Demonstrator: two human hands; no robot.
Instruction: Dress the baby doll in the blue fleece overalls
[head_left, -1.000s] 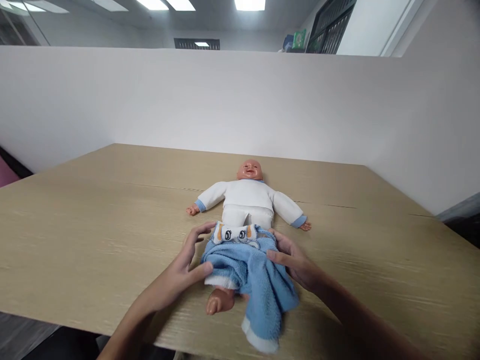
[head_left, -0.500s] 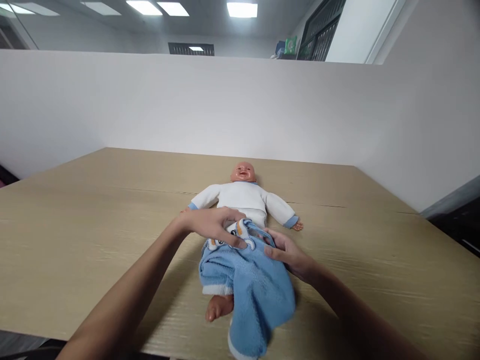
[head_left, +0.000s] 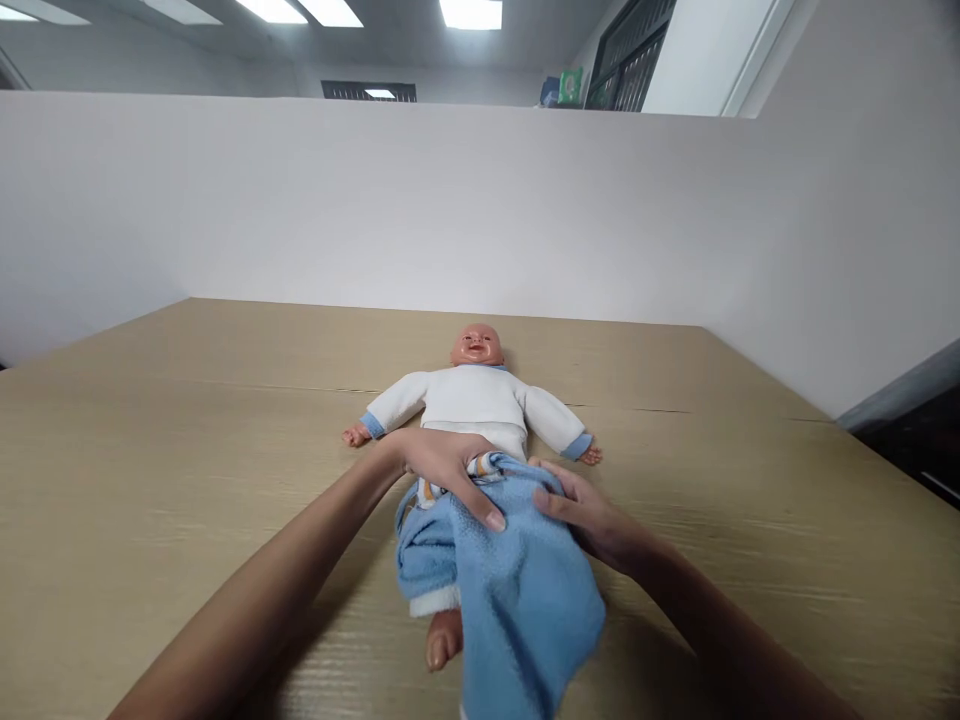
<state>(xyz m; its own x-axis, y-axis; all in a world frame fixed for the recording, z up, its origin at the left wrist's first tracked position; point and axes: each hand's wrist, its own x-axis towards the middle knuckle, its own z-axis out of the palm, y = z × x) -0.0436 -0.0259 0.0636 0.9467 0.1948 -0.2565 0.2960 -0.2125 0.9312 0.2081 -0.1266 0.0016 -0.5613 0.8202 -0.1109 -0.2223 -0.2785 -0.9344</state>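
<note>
A baby doll [head_left: 474,395] in a white top lies on its back on the wooden table [head_left: 187,450], head away from me. Fluffy blue trousers [head_left: 510,590] cover its legs, and one bare foot [head_left: 442,640] sticks out below. My left hand [head_left: 446,465] reaches across the doll's waist, its fingers curled over the top of the trousers by the patterned waistband. My right hand [head_left: 581,515] grips the trousers at the doll's other hip, thumb pressed on the cloth.
A white partition wall [head_left: 450,200] stands behind and to the right of the table. The table's near edge runs just below the doll's foot. Ceiling lights and a dark doorway show above the partition.
My left hand moved from the doll's left side up and across its waist onto the waistband. The trousers shifted towards me and now hide more of the patterned band.
</note>
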